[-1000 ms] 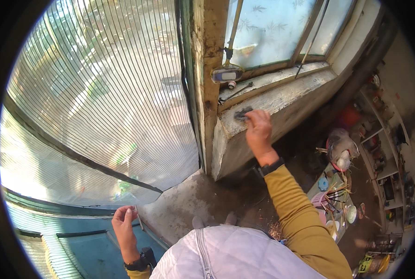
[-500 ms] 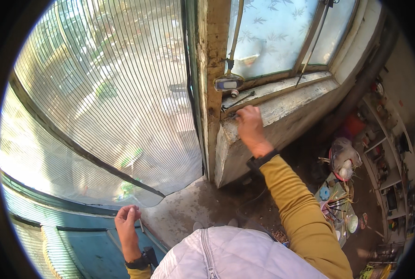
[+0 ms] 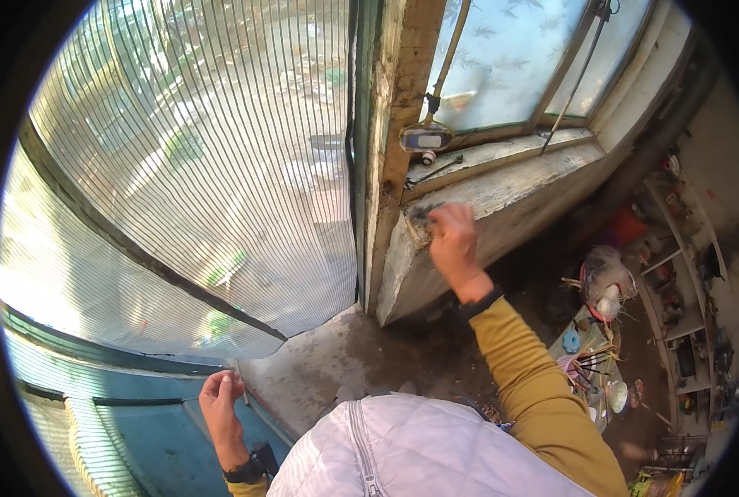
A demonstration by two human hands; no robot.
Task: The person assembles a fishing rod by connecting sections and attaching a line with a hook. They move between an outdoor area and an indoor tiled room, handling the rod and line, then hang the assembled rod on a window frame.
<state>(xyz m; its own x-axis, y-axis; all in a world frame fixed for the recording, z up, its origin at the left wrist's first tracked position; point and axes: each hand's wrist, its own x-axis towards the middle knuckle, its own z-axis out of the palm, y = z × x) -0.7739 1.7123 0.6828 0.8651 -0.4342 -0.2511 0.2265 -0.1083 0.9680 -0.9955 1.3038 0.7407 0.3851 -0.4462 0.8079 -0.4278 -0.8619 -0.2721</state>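
Note:
My right hand (image 3: 454, 240) is at the near corner of the worn window sill (image 3: 510, 186), fingers curled in a pinch. A small heap of dark bits (image 3: 423, 214), too small to name, lies on the sill beside its fingertips. Whatever the fingers hold is hidden. At the lower left, my left hand (image 3: 223, 410) is raised by the blue door panel (image 3: 150, 439), thumb and fingers pressed together. A short, thin pale piece (image 3: 246, 398) shows beside its fingertips; I cannot tell whether the hand grips it. The striped mesh screen (image 3: 220, 182) hangs just beyond.
A wooden post (image 3: 394, 124) divides the screen from the frosted window (image 3: 502, 66). A long-handled oval thing (image 3: 426, 138) hangs by the post, above a thin dark rod (image 3: 435, 172) on the sill. At right are a cluttered low table (image 3: 597, 398), a plastic bag (image 3: 609, 277) and shelves (image 3: 688, 331).
My right hand has drawn back slightly from the dark bits, toward me, uncovering more of them. My left hand stays nearly in place, fingers still together. The view has shifted a little.

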